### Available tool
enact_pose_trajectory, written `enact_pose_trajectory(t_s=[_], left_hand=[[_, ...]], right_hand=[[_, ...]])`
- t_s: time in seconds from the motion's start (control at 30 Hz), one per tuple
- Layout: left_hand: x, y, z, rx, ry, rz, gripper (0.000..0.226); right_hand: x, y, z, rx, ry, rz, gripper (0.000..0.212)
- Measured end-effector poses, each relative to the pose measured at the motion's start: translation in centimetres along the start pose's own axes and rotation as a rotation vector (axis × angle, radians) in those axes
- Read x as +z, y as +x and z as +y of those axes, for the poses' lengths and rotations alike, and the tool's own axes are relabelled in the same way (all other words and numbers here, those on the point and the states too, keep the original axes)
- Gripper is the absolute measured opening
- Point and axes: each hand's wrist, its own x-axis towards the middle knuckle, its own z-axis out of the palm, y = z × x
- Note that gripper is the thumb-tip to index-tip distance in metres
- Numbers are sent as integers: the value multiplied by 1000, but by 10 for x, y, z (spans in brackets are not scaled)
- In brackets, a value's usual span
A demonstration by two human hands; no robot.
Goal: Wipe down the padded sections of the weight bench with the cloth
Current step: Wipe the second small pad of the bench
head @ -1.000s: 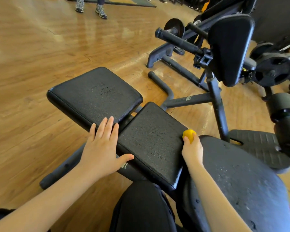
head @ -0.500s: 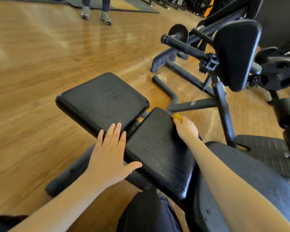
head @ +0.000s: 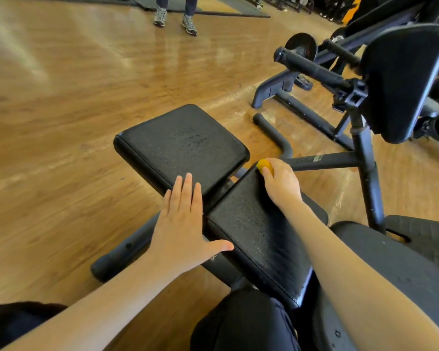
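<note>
The bench has two black pads end to end: a far pad (head: pixel 180 145) and a near pad (head: pixel 254 231). My right hand (head: pixel 280 183) grips a small bunched yellow cloth (head: pixel 264 165) and presses it on the far corner of the near pad. Only a bit of the cloth shows past my fingers. My left hand (head: pixel 181 224) lies flat with straight fingers on the near edge of the far pad, thumb spread toward the near pad. A third, larger black pad (head: pixel 390 269) lies under my right forearm at the lower right.
A black machine with an upright pad (head: pixel 401 82), a handle bar (head: pixel 312 67) and floor tubes (head: pixel 274 133) stands to the right. A person's shoes (head: pixel 174 20) are on the wooden floor at the top. My dark-clad knee (head: pixel 243 323) is at the bottom.
My right hand slid the yellow cloth from the near pad's right edge forward and left to its far corner. My left hand stayed on the far pad.
</note>
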Motion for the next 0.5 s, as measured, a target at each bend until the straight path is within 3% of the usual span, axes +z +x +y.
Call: enact_pose_trajectory(t_s=[0.23, 0.5], left_hand=[[3, 0, -1, 3, -15, 10, 118], [6, 0, -1, 2, -4, 40, 123]], right_hand=[[-4, 9, -7, 13, 59, -55, 27], [7, -34, -51, -240, 20, -225, 24]])
